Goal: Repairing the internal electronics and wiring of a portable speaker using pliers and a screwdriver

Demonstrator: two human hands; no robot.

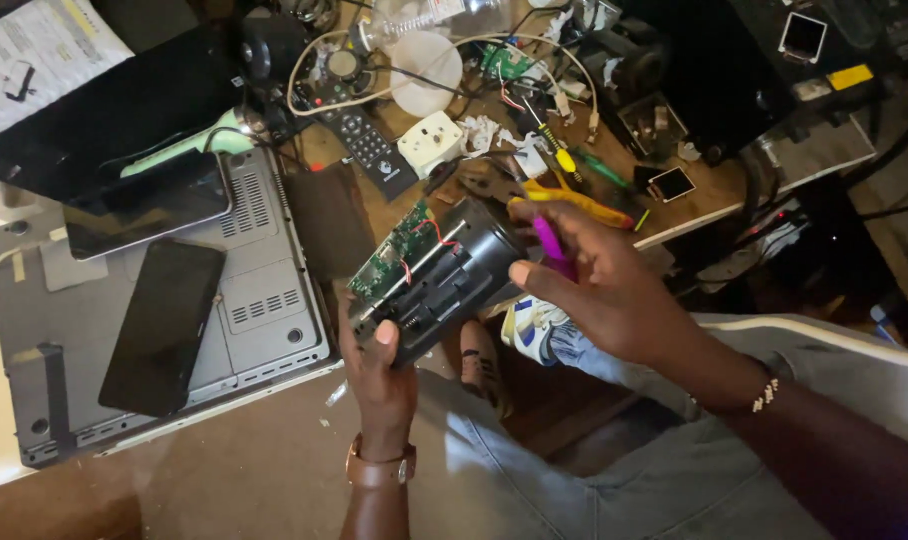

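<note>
The black housing (444, 285) sits over the lap, its long axis running lower-left to upper-right. The left hand (379, 375) clamps its lower end; the right hand (599, 285), closed on a purple tool (551, 245), is at the upper end.

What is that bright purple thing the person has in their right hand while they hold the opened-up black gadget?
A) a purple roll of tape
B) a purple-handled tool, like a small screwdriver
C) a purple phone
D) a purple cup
B: the right hand grips a slim purple tool handle against the black device, whose green circuit board lies exposed while the left hand supports it.
</note>
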